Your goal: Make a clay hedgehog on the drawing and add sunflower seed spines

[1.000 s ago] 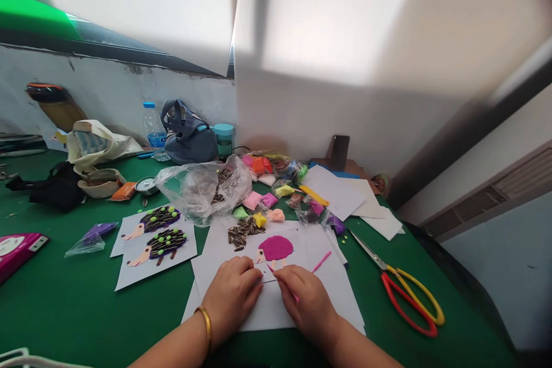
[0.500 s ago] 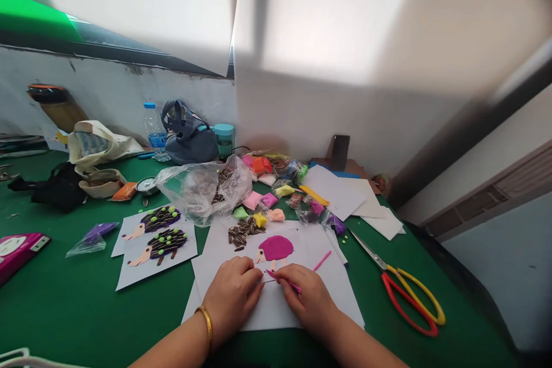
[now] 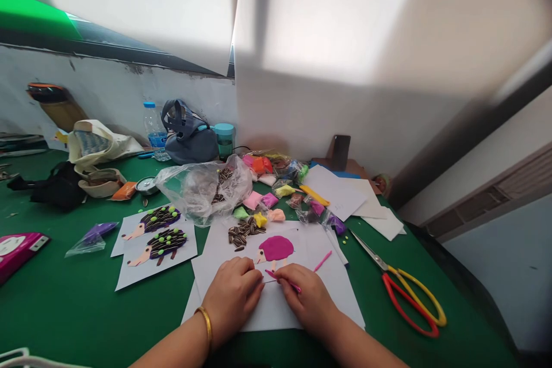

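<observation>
On the white paper [image 3: 254, 322] lies a hedgehog picture with a magenta clay body [image 3: 276, 248] and a peach face and legs. My right hand [image 3: 306, 296] is closed around a slim pink clay tool [image 3: 271, 273], its flat tip pointing left just below the hedgehog. Beside it on the left, my left hand [image 3: 235, 287] rests on the paper with curled fingers, and what they may hold is hidden. A second pink stick-like tool [image 3: 322, 261] lies right of the hedgehog. Striped sunflower seeds [image 3: 244, 233] are heaped above my left hand.
Large scissors [image 3: 388, 270] with red and yellow handles lie at the right. At the left are finished hedgehog pictures [image 3: 150, 270]. Behind stand a plastic bag of seeds [image 3: 194, 190], colourful clay packets [image 3: 263, 167], a water bottle [image 3: 154, 132] and a phone [image 3: 340, 151].
</observation>
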A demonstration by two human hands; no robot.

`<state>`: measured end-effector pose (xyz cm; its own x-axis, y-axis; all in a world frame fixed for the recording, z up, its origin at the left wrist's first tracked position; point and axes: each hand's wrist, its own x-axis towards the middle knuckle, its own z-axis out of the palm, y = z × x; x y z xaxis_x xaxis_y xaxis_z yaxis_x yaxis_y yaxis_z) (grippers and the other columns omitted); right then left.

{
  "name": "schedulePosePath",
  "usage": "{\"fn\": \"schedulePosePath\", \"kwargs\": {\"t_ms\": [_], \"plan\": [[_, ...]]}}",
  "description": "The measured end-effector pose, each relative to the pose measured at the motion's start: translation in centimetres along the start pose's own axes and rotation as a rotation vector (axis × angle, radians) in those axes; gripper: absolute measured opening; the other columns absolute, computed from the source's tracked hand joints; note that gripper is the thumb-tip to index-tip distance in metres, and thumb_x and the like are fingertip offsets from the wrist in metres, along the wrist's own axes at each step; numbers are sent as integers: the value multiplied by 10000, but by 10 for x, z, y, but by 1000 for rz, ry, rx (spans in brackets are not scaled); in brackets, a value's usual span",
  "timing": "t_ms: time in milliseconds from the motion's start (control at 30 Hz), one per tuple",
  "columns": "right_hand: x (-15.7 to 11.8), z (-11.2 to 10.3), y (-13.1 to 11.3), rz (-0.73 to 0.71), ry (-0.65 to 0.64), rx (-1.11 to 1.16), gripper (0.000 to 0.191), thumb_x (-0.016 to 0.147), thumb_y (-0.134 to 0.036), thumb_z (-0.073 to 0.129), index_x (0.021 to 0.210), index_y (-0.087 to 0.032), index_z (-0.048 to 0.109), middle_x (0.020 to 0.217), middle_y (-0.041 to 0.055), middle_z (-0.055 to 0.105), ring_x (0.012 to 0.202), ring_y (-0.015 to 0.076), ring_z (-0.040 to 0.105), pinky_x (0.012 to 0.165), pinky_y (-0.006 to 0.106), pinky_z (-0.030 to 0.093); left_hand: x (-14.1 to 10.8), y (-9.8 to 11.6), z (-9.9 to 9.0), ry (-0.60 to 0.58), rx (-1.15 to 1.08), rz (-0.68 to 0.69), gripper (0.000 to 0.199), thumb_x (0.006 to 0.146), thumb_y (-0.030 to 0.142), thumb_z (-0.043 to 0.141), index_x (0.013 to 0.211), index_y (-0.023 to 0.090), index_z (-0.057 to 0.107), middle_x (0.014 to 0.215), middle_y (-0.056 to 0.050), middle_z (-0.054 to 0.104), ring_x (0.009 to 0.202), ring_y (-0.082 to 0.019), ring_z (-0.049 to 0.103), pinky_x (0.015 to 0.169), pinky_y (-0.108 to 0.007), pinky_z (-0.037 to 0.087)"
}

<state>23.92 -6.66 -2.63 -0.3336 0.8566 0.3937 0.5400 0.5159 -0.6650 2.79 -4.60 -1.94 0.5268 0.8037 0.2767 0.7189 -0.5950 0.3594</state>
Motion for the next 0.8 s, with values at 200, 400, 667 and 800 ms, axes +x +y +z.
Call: {"fn": "schedulePosePath", "kwargs": {"t_ms": [200, 400, 667, 800], "plan": [[0, 0, 0, -2, 7, -13, 210, 943, -145, 477, 1045, -216, 647, 942, 46, 709, 868, 181, 654, 785, 309, 533, 0, 0, 1, -8, 18, -2, 117, 867, 202, 549, 837, 213, 661, 860, -47, 599, 802, -210, 547, 722, -359, 432], [0, 0, -1, -25, -20, -21, 202, 944, -168, 476, 1023, -215, 655, 924, 51, 716, 852, 184, 658, 772, 311, 537, 0, 0, 0, 4, 3, 2, 111, 865, 199, 555, 845, 217, 662, 861, -49, 603, 813, -213, 557, 733, -359, 434], [1, -1, -2, -22, 0, -24, 204, 945, -169, 474, 1033, -221, 650, 929, 41, 714, 857, 171, 661, 781, 296, 534, 1, 0, 0, 35, -6, 16, 110, 856, 188, 558, 825, 217, 659, 853, -46, 604, 792, -203, 552, 716, -345, 432], [1, -1, -2, -11, -6, -16, 205, 942, -167, 474, 1029, -219, 653, 926, 44, 713, 854, 179, 659, 776, 303, 533, 0, -1, 1, 44, -4, 16, 107, 855, 188, 562, 840, 224, 662, 856, -44, 602, 794, -202, 554, 716, -340, 431]]}}
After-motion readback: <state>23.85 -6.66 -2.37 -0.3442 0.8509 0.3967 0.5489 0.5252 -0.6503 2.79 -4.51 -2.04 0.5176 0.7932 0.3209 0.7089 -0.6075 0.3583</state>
